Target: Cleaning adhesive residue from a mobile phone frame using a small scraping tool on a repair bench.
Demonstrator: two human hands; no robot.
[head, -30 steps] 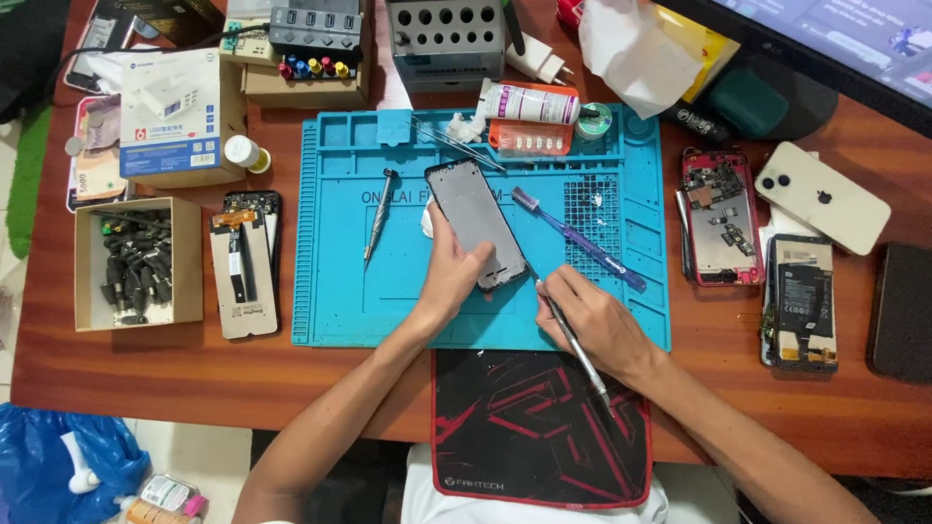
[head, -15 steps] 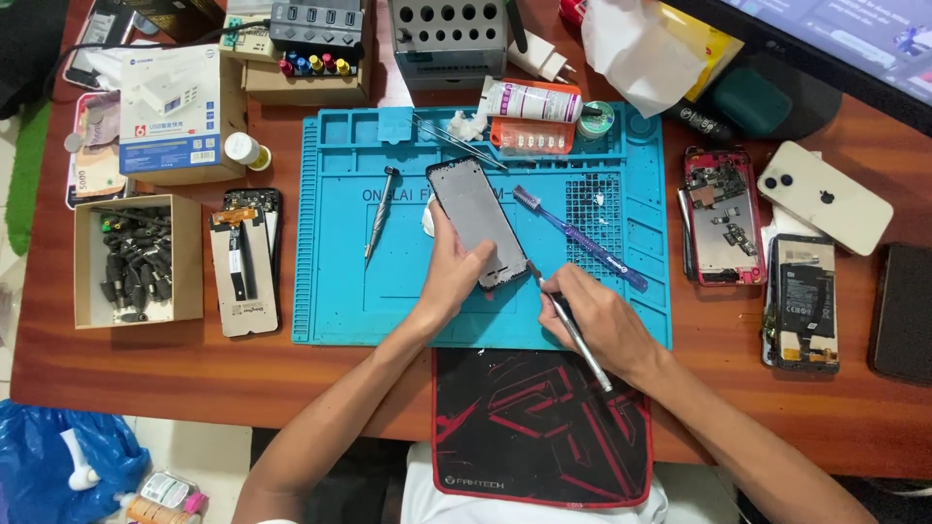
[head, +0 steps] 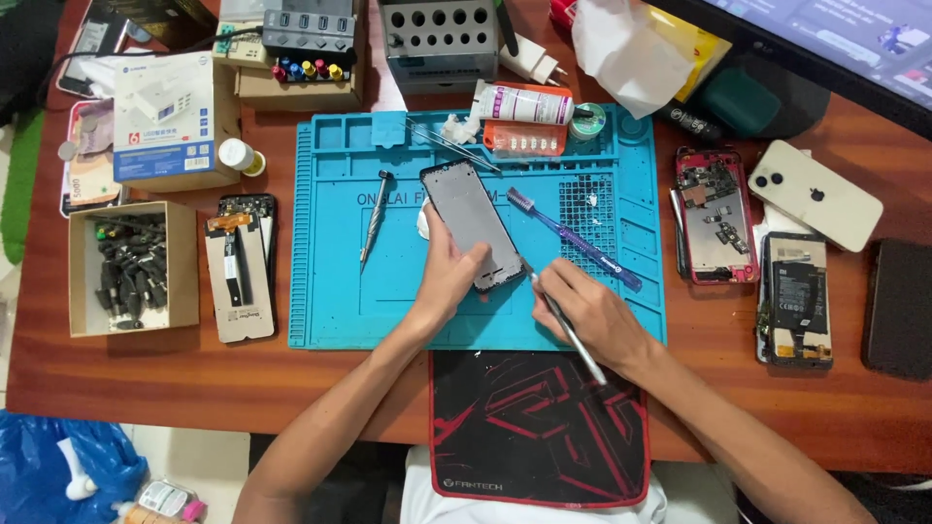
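My left hand (head: 449, 277) was clamped on the lower end of the phone frame (head: 473, 223), thumb on the near edge, fingers behind, holding it tilted up off the blue work mat (head: 335, 291). My right hand (head: 592, 315) was closed pen-fashion on a thin metal tool (head: 568, 330), its tip meeting the frame's lower right corner; whether it sat in a seam I could not tell.

Judgement: the step went best with the left grip firm and low, bracing the frame against the mat so the tip could not skid. Right wrist rested on the mat for control; light pressure, tool kept shallow along the edge.

Nearby on the mat: a purple toothbrush (head: 573, 238) just right of the frame, a screwdriver (head: 374, 215) to its left. An opened phone (head: 715, 215) lay apart on the bench (head: 243, 388).
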